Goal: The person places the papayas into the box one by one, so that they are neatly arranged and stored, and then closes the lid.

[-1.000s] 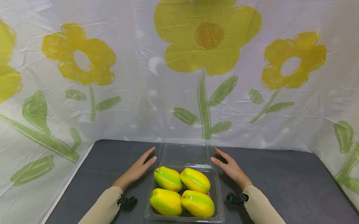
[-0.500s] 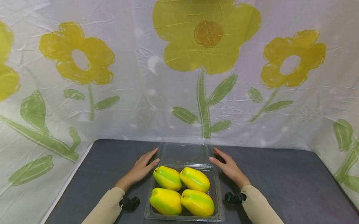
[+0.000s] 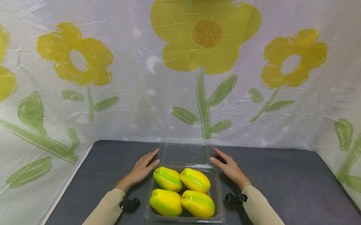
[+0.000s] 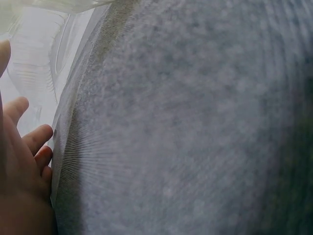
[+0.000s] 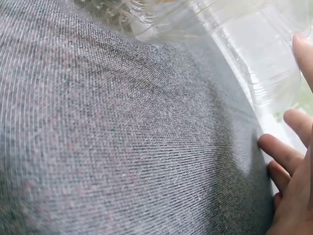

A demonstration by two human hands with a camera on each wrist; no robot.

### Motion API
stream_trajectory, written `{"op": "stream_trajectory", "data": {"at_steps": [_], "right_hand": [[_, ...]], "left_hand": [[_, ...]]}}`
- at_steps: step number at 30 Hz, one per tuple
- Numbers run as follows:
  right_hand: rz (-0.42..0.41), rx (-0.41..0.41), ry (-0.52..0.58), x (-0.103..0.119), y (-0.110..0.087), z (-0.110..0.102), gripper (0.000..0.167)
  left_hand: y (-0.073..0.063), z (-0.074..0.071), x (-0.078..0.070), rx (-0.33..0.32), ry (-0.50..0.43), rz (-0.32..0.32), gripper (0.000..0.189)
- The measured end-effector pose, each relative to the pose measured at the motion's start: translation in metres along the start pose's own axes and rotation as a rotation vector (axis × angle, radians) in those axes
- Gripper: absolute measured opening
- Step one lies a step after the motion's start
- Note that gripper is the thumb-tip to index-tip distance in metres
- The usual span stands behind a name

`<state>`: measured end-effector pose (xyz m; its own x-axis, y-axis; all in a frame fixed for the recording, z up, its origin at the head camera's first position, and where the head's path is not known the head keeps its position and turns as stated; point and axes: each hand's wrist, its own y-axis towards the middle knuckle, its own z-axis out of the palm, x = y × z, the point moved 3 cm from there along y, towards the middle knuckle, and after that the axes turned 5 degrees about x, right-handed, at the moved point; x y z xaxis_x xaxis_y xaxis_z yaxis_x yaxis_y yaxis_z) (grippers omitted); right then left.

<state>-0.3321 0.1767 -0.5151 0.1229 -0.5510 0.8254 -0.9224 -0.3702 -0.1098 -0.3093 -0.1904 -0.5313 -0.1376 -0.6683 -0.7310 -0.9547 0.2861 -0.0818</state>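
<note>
A clear plastic clamshell box lies open on the dark table, its transparent lid tipped back toward the curtain. Several glossy yellow-green oblong fruits sit in two rows in its base. My left hand is beside the lid's left edge, fingers extended, with fingertips right at the edge. On the other side, my right hand has its thumb and fingers at the lid's right edge, fingers loosely spread. In the right wrist view the thumb overlaps the clear plastic. Neither hand curls round the lid.
A dark grey cloth-covered table spreads out around the box. Behind it and at both sides hangs a white curtain printed with yellow flowers. Black wrist devices are worn at both sleeve cuffs.
Over the last second my left hand has moved slightly right, closer to the lid's left edge. My right hand has hardly shifted, and the fruits stay put in the box.
</note>
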Motion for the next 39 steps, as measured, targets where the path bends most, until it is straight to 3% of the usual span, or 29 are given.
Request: {"op": "stream_trajectory", "data": {"at_steps": [6,13,18,24,33,39], "right_hand": [[-0.008,0.012,0.032,0.000,0.002,-0.001,0.073],[-0.030,0.013,0.118,0.007,0.003,-0.005,0.072],[-0.066,-0.017,0.212,0.018,0.001,-0.011,0.069],[-0.124,-0.030,0.287,0.040,-0.001,-0.022,0.061],[-0.194,-0.048,0.361,0.074,-0.009,-0.043,0.060],[-0.250,-0.035,0.366,0.091,-0.014,-0.053,0.062]], "left_hand": [[0.001,-0.002,-0.002,0.024,-0.049,0.000,0.062],[0.000,-0.006,-0.007,0.047,-0.169,0.040,0.057],[0.001,-0.013,-0.017,0.026,-0.265,0.025,0.056],[0.004,-0.026,-0.032,-0.014,-0.354,0.060,0.056],[-0.002,-0.050,-0.069,-0.016,-0.491,0.221,0.056],[-0.008,-0.063,-0.084,-0.002,-0.549,0.300,0.057]]}}
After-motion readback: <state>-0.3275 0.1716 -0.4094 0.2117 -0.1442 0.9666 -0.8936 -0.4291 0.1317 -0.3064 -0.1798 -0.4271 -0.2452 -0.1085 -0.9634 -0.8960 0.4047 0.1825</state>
